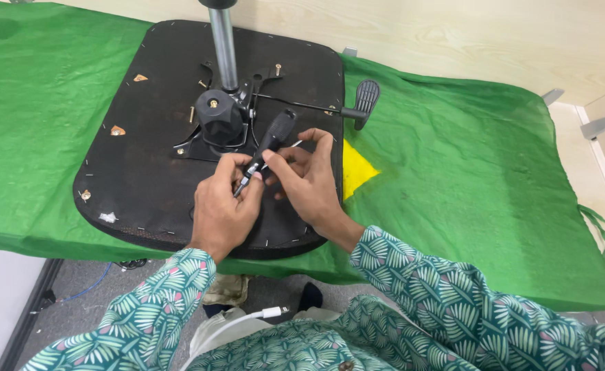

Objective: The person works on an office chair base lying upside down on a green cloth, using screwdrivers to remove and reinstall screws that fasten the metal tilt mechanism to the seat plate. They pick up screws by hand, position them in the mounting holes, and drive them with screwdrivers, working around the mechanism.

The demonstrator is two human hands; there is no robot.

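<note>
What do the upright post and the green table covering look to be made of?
The post looks like polished metal: silvery, with bright streaks along it. The green covering seems a thin woven cloth, matte, rumpled and slightly see-through at the edges; the exact fibre cannot be told.

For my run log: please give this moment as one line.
left hand: holds screwdriver | right hand: on its shaft | under: upturned chair seat | cloth: green

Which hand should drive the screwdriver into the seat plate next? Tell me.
Probably the right hand: it grips the screwdriver by its black handle, while the left hand only pinches the tip end.
</note>
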